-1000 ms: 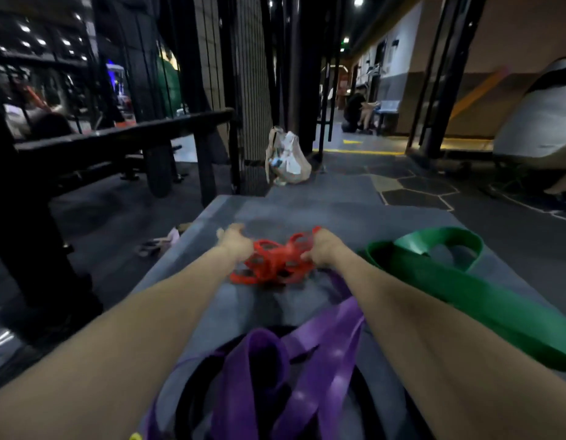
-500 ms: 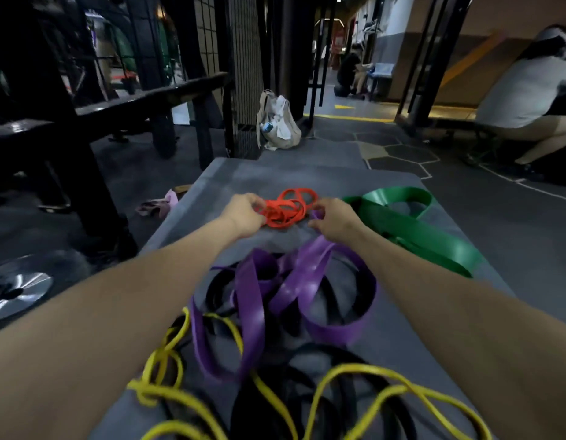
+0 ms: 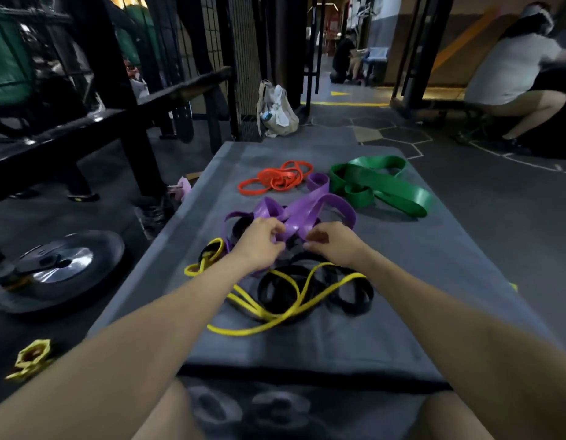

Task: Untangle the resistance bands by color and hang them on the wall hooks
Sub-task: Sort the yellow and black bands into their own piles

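Note:
On the grey mat (image 3: 440, 268) lie several resistance bands. The red bands (image 3: 276, 179) sit loose in a small pile at the far end, with a wide green band (image 3: 383, 187) to their right. A purple band (image 3: 303, 209) is tangled with black bands (image 3: 348, 296) and a thin yellow band (image 3: 275, 312) in the middle. My left hand (image 3: 259, 246) pinches the purple band at its near side. My right hand (image 3: 335, 242) pinches the same purple band just to the right. No wall hooks are in view.
A weight plate (image 3: 52, 268) lies on the floor to the left, beside a black steel rack (image 3: 116, 122). A white bag (image 3: 276, 112) leans beyond the mat. A person (image 3: 513, 74) crouches at the far right. A yellow object (image 3: 32, 357) lies at the lower left floor.
Both hands let go of the red bands, which stay at the far end of the mat, and drew back to take hold of the purple band.

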Demonstrator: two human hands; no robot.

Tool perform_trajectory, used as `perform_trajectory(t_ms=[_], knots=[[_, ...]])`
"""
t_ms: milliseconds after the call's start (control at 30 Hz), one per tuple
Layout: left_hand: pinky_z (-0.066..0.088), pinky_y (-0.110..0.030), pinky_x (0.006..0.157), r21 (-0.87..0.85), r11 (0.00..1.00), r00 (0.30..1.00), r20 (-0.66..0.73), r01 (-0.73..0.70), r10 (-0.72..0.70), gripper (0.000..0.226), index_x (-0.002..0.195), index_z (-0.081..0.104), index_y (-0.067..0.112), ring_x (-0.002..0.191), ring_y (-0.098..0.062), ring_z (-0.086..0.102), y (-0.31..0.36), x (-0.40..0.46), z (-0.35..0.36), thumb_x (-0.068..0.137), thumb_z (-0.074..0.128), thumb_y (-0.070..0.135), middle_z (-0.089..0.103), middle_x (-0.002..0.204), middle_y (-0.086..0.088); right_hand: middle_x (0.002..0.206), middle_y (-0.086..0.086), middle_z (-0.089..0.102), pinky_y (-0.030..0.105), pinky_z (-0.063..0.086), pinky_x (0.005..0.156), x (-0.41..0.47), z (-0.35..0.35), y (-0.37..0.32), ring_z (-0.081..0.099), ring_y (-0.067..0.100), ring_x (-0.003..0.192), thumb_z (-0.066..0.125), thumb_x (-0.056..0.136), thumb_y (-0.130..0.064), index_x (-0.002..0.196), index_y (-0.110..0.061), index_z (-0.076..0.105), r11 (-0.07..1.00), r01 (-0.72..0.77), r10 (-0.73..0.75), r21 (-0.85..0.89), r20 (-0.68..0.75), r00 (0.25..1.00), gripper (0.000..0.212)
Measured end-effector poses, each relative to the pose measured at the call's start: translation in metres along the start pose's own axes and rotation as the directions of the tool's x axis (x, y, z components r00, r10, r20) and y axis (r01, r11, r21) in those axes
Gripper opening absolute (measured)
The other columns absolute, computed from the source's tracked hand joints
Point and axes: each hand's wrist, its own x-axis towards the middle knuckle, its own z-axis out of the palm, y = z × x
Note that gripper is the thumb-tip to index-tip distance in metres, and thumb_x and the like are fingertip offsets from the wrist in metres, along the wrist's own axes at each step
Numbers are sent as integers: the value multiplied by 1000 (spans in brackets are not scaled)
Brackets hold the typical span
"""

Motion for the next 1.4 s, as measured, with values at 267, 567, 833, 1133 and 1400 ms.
perform_trajectory(t_ms=[267, 567, 833, 1133, 1400], knots=[[44, -20, 78, -100, 991, 990, -99, 85, -95, 21, 103, 62, 2, 83, -17, 56, -37, -58, 9, 83, 58, -3, 59, 104, -13, 116, 0, 55, 25, 41, 93, -55, 29, -12, 50, 12, 106, 83, 65, -33, 112, -17, 66, 979, 187, -201, 79, 243, 949, 52], [43, -12, 69, -176, 984, 999, -9, 37, -40, 19, 89, 67, 14, 70, 0, 57, -38, -66, 5, 93, 54, 27, 64, 78, 4, 100, -6, 52, 10, 41, 76, -42, 31, -17, 52, -1, 79, 83, 66, -15, 87, -12, 76, 976, 144, -179, 164, 224, 958, 22], [47, -24, 87, -289, 957, 953, 290, -1, 89, 16, 96, 59, 25, 87, -6, 61, -38, -68, -4, 83, 68, 23, 64, 88, 6, 78, 6, 67, 29, 47, 74, -36, 0, -11, 59, 10, 73, 67, 82, -8, 77, -17, 67, 841, 142, -25, 522, -226, 974, 10], [44, -24, 59, -376, 903, 939, -179, 209, -292, 27, 71, 55, 13, 50, -4, 59, -64, -59, -33, 96, 50, 22, 57, 63, -2, 55, 0, 43, 31, 31, 55, -30, -2, 3, 37, 15, 56, 56, 92, -22, 70, -15, 54, 879, 90, 185, 468, -508, 841, 24], [56, -22, 53, -973, 196, 892, 20, 122, -452, 30, 75, 48, 10, 56, -7, 66, -24, -65, -41, 100, 37, 22, 49, 69, -3, 79, -7, 43, 18, 36, 71, -33, 40, -54, 40, 9, 79, 73, 76, -40, 79, -32, 49, 952, 240, -248, 189, 18, 969, 25]])
